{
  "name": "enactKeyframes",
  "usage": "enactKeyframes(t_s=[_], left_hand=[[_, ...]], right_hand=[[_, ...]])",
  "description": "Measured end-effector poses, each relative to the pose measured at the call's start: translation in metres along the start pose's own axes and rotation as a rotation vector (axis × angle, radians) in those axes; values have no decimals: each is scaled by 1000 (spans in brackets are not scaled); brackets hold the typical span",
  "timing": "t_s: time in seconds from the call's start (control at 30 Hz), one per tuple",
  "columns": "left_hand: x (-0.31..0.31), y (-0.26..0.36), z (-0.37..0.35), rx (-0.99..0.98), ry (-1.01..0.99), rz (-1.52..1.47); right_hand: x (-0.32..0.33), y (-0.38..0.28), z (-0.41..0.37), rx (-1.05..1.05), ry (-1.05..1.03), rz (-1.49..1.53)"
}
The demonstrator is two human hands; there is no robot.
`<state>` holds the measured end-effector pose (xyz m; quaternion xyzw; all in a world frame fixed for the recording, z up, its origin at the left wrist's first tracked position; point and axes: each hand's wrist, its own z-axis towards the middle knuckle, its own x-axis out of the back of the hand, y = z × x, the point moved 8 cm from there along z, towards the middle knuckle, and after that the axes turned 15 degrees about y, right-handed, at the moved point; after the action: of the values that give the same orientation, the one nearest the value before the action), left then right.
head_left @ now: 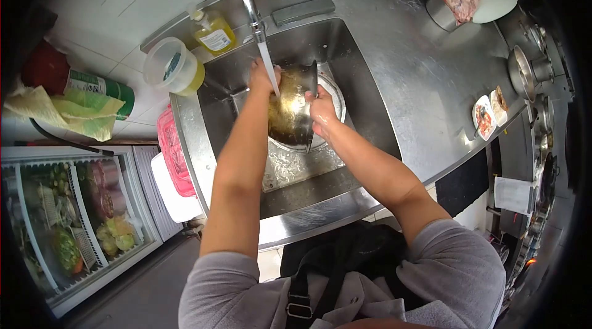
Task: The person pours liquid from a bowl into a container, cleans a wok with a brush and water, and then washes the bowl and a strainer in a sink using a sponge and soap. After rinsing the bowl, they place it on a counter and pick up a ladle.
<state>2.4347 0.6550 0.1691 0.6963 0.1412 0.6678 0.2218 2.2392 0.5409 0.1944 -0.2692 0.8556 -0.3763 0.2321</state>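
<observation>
A metal pot lies tilted on its side in the sink, its rim facing right. Water runs from the tap onto the pot's left part. My left hand is at the pot's upper left, beside the stream; its fingers are partly hidden. With my right hand I grip the pot near its rim, fingers bent round it. Under the pot is a round, light-coloured dish, partly covered.
Left of the tap stand a yellow soap bottle and a plastic tub. A metal container with raw meat and a small white dish are on the right counter. A glass-fronted fridge is at left.
</observation>
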Motion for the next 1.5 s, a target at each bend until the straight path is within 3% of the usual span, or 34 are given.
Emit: enactKeyframes(t_s=[0.03,0.13,0.2,0.23,0.3,0.37,0.47,0.53,0.57,0.6,0.67,0.73,0.8,0.83,0.9,0.93,1.0,1.03,1.07,1.13,1.17,1.2,1.27,1.3,1.33,1.37,1.4,1.43,1.5], left_hand=[[11,8,-30,-49,245,-184],[52,42,-109,-98,266,-290],[63,61,-145,-308,243,-119],[62,57,-145,-300,245,-117],[67,61,-149,-461,352,37],[73,60,-135,-416,322,60],[81,55,-87,-327,271,111],[64,32,-61,1,-239,-68],[68,24,-57,53,-262,-313],[69,10,-59,62,-258,-323],[53,-8,-72,273,-387,-1137],[13,-45,-85,354,-399,-1307],[-36,-84,-122,838,-397,-1623],[-44,-83,-142,841,-405,-1623],[-49,-85,-167,975,34,-1982],[-54,-70,-171,980,25,-1983],[-28,-67,-186,1021,504,-1591],[13,-40,-193,1038,560,-1465],[13,-39,-191,1033,556,-1467],[61,-12,-166,309,645,-656],[80,6,-157,86,689,-542],[90,6,-140,75,683,-548],[71,23,-89,1,211,-588],[80,31,-74,-11,202,-594],[79,41,-62,-12,52,-487],[70,43,-54,-9,-94,-377],[71,44,-47,-10,-98,-382],[67,44,-41,-58,-118,-267],[60,37,-38,-142,-155,-104]], right_hand=[[-3,-7,-6,25,-2,-75],[-6,15,27,101,55,-138],[-23,17,34,99,-66,-49],[-31,6,22,91,-135,-97],[-37,10,31,156,-185,-207],[-41,-9,16,311,-309,-389],[-17,-22,5,194,-472,-369],[11,-37,9,272,-514,-248],[31,-39,20,284,-484,-261],[48,-43,27,298,-454,-273],[66,-53,19,167,-420,-70],[75,-46,25,116,-413,-14],[86,-36,32,40,-269,170],[85,-28,35,24,-196,222],[74,-12,32,-42,80,283],[64,-8,18,-90,280,304],[33,4,31,22,118,304],[21,7,30,41,148,270],[3,3,21,63,176,240],[-33,-5,-1,61,152,267],[-46,-5,-7,41,178,258],[-58,-5,-13,24,205,251],[-69,9,5,178,158,86],[-75,9,-1,307,109,-144],[-80,2,-13,493,17,-132],[-79,14,-14,559,6,-282],[-78,25,-13,620,-7,-434],[-72,17,-18,619,-2,-438],[-71,5,-34,267,-252,-380]])
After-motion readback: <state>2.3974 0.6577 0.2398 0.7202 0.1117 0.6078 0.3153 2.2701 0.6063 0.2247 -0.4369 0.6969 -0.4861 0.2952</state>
